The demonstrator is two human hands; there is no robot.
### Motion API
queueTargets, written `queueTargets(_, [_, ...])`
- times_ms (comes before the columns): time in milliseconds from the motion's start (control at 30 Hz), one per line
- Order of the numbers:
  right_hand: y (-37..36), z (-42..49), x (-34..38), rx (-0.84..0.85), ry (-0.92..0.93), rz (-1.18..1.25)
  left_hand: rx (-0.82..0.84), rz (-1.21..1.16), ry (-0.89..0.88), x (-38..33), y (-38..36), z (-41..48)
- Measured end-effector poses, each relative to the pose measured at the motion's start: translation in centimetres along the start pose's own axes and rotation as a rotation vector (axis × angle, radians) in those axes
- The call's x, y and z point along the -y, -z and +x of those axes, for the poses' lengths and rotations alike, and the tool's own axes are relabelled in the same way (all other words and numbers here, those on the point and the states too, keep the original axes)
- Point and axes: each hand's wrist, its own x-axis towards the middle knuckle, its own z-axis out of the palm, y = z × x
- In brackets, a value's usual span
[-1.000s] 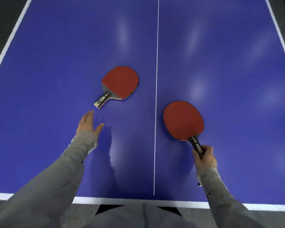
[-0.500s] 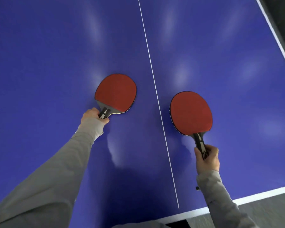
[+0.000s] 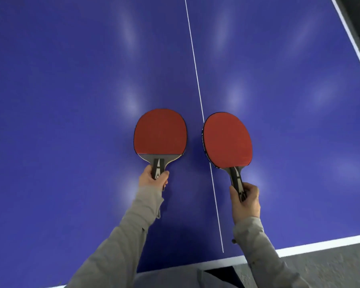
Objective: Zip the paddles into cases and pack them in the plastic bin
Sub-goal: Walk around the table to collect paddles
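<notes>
Two red-faced table tennis paddles are held side by side above the blue table. My left hand (image 3: 153, 177) grips the short handle of the left paddle (image 3: 160, 133), whose red face points up. My right hand (image 3: 245, 197) grips the longer handle of the right paddle (image 3: 227, 140), which is tilted slightly left and sits just right of the white centre line. The two blades are a small gap apart. No cases and no plastic bin are in view.
The blue table tennis table (image 3: 71, 100) fills the view, with a white centre line (image 3: 195, 75) and a white near edge line (image 3: 320, 244). Grey floor (image 3: 330, 265) lies beyond the near edge at the bottom right.
My left hand reached the left paddle's handle, closed on it, and brought it toward me. Both paddles have moved closer together near the centre line. The view has shifted.
</notes>
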Motion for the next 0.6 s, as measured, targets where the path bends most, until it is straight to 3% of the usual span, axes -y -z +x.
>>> queueTargets(233, [-1.5, -3.0, -1.1, 0.139, 0.019, -0.066, -0.016, -0.076, 0.064, 5.8, -3.1, -4.3])
queueTargets(433, [-4.0, -4.2, 0.2, 0.215, 0.010, -0.071, 0.215, -0.051, 0.098, 6.5, -3.7, -3.7])
queueTargets(600, [-5.9, -5.0, 1.4, 0.302, 0.019, -0.063, 0.238, -0.186, 0.196, 8.1, -2.5, -3.5])
